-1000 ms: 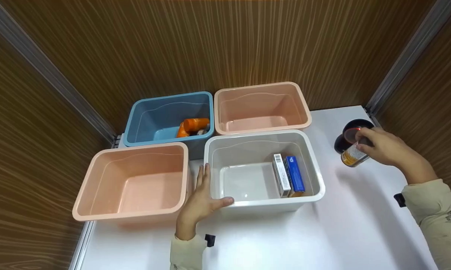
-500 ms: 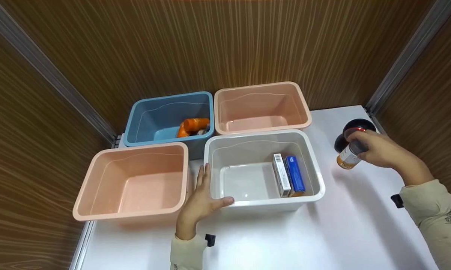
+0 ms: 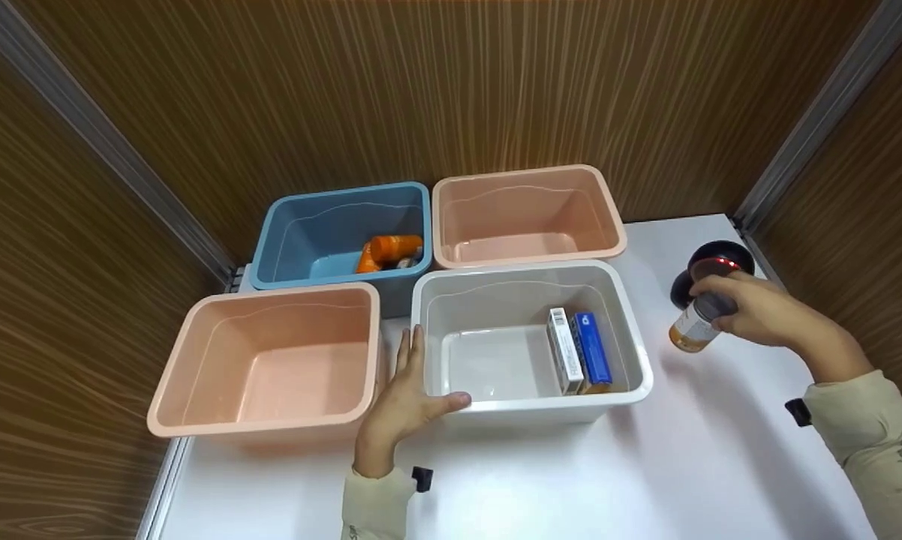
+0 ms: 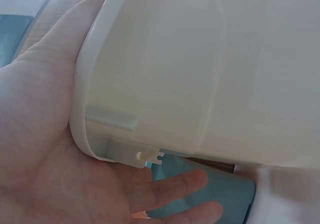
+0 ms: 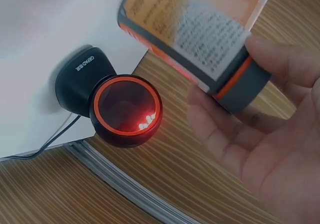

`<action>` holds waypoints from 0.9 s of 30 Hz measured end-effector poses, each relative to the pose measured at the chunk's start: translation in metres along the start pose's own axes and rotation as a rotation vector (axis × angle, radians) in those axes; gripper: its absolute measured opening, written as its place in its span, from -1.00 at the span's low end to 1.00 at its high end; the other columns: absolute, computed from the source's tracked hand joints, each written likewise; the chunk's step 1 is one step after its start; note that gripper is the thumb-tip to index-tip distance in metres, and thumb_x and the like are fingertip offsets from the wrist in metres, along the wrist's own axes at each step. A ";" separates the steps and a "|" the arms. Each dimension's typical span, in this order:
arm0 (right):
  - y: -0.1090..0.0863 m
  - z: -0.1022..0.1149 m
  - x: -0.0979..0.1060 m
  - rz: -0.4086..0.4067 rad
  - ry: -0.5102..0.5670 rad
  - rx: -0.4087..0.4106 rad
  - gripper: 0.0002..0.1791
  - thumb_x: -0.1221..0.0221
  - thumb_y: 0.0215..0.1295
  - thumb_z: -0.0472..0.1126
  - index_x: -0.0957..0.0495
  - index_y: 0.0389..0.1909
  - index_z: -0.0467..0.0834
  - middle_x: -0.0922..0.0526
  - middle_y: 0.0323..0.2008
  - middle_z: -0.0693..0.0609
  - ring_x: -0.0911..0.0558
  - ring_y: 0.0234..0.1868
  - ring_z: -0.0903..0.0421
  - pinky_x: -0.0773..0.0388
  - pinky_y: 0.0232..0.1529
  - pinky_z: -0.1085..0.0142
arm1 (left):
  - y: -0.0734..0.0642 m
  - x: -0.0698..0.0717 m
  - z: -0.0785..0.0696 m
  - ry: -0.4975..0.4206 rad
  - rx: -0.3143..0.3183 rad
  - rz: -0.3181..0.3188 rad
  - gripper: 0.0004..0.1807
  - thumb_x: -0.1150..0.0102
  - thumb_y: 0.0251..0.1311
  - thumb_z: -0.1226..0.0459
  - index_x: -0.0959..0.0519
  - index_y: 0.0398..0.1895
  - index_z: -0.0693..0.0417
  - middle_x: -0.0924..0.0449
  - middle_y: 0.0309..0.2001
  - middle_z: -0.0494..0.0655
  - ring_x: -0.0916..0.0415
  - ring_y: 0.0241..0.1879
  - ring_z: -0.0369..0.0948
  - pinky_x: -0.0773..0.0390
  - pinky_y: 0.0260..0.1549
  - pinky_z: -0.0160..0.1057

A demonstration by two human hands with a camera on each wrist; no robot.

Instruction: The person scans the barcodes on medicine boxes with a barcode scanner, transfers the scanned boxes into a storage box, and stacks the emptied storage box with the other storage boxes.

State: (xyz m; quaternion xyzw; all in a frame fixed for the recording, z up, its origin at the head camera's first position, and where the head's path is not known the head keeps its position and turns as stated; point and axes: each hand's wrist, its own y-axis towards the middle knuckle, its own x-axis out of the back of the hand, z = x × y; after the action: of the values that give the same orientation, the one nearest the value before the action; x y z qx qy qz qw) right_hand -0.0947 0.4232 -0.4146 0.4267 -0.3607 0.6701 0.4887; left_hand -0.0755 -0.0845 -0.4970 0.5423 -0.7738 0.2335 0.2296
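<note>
**Inspector:** State the change.

**Operator:** Over the last second, my right hand (image 3: 766,307) draws the bottle (image 3: 695,327) slightly toward the near edge of the tabletop (image 3: 691,465), exposing more of its dark cap (image 3: 716,303).

**Inspector:** Grip?

**Operator:** Right thumb and fingers pinch the cap end; the bottle is tilted, apart from the scanner (image 5: 82,78) near the tabletop's far right corner. My left hand (image 3: 402,409) is spread wide against the white bin's (image 3: 526,406) near left corner, unchanged.

**Inspector:** Significance?

**Operator:** I judge the shift adjusts the bottle's presentation to the scanner. Reading status: cannot tell.
</note>
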 end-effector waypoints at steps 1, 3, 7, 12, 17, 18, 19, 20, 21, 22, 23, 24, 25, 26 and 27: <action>-0.003 0.002 0.000 0.014 0.010 -0.009 -0.47 -0.31 0.06 -0.46 -0.55 0.12 -0.21 -0.49 0.03 -0.43 -0.53 -0.02 -0.38 -0.50 -0.16 -0.27 | 0.000 0.000 0.000 -0.002 0.000 0.001 0.50 -0.49 -0.15 -0.32 0.35 0.65 -0.09 0.53 0.62 0.01 0.31 0.55 0.18 -0.09 0.37 0.21; -0.008 0.005 -0.001 0.038 0.030 -0.020 -0.47 -0.31 0.07 -0.46 -0.56 0.13 -0.20 -0.51 0.01 -0.40 -0.54 -0.03 -0.35 -0.53 -0.18 -0.24 | 0.000 0.000 -0.001 -0.002 0.004 0.005 0.50 -0.49 -0.15 -0.32 0.35 0.65 -0.09 0.53 0.62 0.00 0.31 0.55 0.16 -0.10 0.37 0.20; -0.016 0.010 -0.002 0.049 0.047 -0.027 -0.46 -0.31 0.08 -0.46 -0.57 0.15 -0.19 -0.53 0.00 -0.35 -0.56 -0.04 -0.30 -0.55 -0.19 -0.17 | 0.000 0.000 -0.002 0.003 0.013 0.006 0.48 -0.50 -0.12 -0.28 0.34 0.65 -0.09 0.54 0.62 -0.01 0.36 0.55 0.15 -0.08 0.38 0.20; -0.017 0.012 0.002 0.027 -0.002 -0.018 -0.46 -0.33 0.07 -0.44 -0.58 0.15 -0.21 -0.55 0.01 -0.35 -0.56 -0.05 -0.28 -0.52 -0.17 -0.17 | 0.000 0.000 -0.003 -0.010 0.021 0.007 0.48 -0.52 -0.12 -0.27 0.34 0.66 -0.12 0.54 0.62 -0.03 0.39 0.56 0.15 -0.07 0.38 0.22; -0.015 0.014 0.008 -0.015 -0.005 -0.013 -0.49 -0.32 0.11 -0.40 -0.56 0.15 -0.20 -0.50 0.03 -0.40 -0.55 -0.06 -0.34 -0.50 -0.21 -0.22 | 0.000 0.000 -0.002 -0.024 0.017 0.007 0.50 -0.50 -0.16 -0.31 0.35 0.66 -0.12 0.54 0.62 -0.03 0.31 0.55 0.16 -0.10 0.37 0.20; -0.015 0.015 0.010 -0.039 0.001 -0.002 -0.49 -0.32 0.12 -0.40 -0.56 0.15 -0.18 -0.49 0.04 -0.40 -0.55 -0.06 -0.34 -0.50 -0.21 -0.22 | 0.000 0.000 -0.002 -0.024 0.014 0.007 0.50 -0.50 -0.16 -0.32 0.35 0.65 -0.12 0.54 0.62 -0.03 0.30 0.55 0.16 -0.11 0.37 0.19; -0.014 0.015 0.012 -0.068 0.009 0.019 -0.49 -0.32 0.12 -0.42 -0.56 0.15 -0.18 -0.48 0.04 -0.40 -0.54 -0.05 -0.33 -0.49 -0.21 -0.21 | 0.000 0.000 -0.002 -0.022 0.006 0.008 0.50 -0.49 -0.15 -0.32 0.35 0.65 -0.10 0.54 0.62 -0.01 0.28 0.54 0.18 -0.13 0.36 0.21; -0.014 0.016 0.014 -0.098 0.020 0.040 -0.49 -0.32 0.12 -0.43 -0.56 0.15 -0.17 -0.48 0.04 -0.39 -0.52 -0.04 -0.31 -0.48 -0.22 -0.19 | 0.000 0.000 -0.002 -0.019 0.002 0.009 0.50 -0.48 -0.15 -0.33 0.36 0.65 -0.10 0.54 0.62 -0.01 0.26 0.54 0.19 -0.15 0.35 0.21; -0.013 0.018 0.016 -0.132 0.030 0.051 -0.49 -0.32 0.11 -0.44 -0.57 0.14 -0.13 -0.48 0.04 -0.37 -0.51 -0.03 -0.27 -0.47 -0.22 -0.17 | 0.000 0.001 -0.002 -0.018 -0.002 0.010 0.50 -0.48 -0.15 -0.33 0.36 0.65 -0.10 0.54 0.62 -0.01 0.24 0.54 0.20 -0.17 0.34 0.22; -0.012 0.019 0.018 -0.167 0.031 0.069 -0.48 -0.33 0.11 -0.45 -0.57 0.13 -0.11 -0.47 0.02 -0.35 -0.50 -0.05 -0.25 -0.45 -0.24 -0.14 | 0.000 0.001 -0.002 -0.015 -0.005 0.012 0.50 -0.47 -0.14 -0.34 0.37 0.65 -0.10 0.55 0.62 -0.01 0.22 0.53 0.21 -0.20 0.32 0.22; -0.011 0.020 0.021 -0.205 0.037 0.083 -0.48 -0.33 0.10 -0.45 -0.58 0.12 -0.10 -0.47 0.00 -0.33 -0.49 -0.06 -0.22 -0.42 -0.25 -0.11 | 0.000 0.001 -0.002 -0.013 -0.009 0.013 0.50 -0.46 -0.14 -0.35 0.37 0.65 -0.10 0.55 0.62 -0.01 0.20 0.53 0.22 -0.22 0.31 0.23; -0.009 0.022 0.024 -0.234 0.042 0.093 -0.48 -0.34 0.11 -0.44 -0.58 0.12 -0.09 -0.46 0.00 -0.31 -0.49 -0.07 -0.22 -0.41 -0.26 -0.10 | -0.001 0.001 -0.001 -0.011 -0.011 0.013 0.50 -0.45 -0.13 -0.35 0.37 0.65 -0.09 0.55 0.62 -0.01 0.20 0.52 0.23 -0.23 0.30 0.23; -0.007 0.025 0.027 -0.257 0.053 0.097 -0.48 -0.35 0.11 -0.43 -0.57 0.13 -0.09 -0.45 -0.01 -0.31 -0.49 -0.09 -0.22 -0.40 -0.28 -0.09 | -0.001 0.001 -0.001 -0.008 -0.013 0.013 0.50 -0.45 -0.13 -0.35 0.38 0.65 -0.09 0.55 0.62 0.00 0.19 0.52 0.24 -0.25 0.29 0.23; -0.006 0.029 0.031 -0.270 0.065 0.091 -0.48 -0.35 0.13 -0.41 -0.55 0.14 -0.09 -0.43 -0.02 -0.31 -0.49 -0.11 -0.24 -0.40 -0.30 -0.08 | 0.000 0.001 -0.001 -0.010 -0.009 0.013 0.50 -0.45 -0.14 -0.36 0.38 0.65 -0.10 0.55 0.62 -0.02 0.19 0.52 0.23 -0.25 0.30 0.22; -0.004 0.033 0.034 -0.279 0.078 0.070 -0.48 -0.36 0.15 -0.37 -0.54 0.16 -0.08 -0.40 -0.02 -0.31 -0.49 -0.12 -0.26 -0.41 -0.31 -0.07 | 0.000 0.000 -0.001 -0.013 -0.012 0.012 0.50 -0.45 -0.14 -0.35 0.37 0.65 -0.09 0.54 0.62 -0.01 0.20 0.53 0.23 -0.24 0.30 0.22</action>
State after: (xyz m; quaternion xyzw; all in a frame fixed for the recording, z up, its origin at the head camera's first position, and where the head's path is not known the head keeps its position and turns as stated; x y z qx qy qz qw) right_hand -0.0892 0.4065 -0.3702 0.4630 -0.2549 0.6242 0.5754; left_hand -0.0756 -0.0844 -0.4962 0.5378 -0.7799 0.2266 0.2262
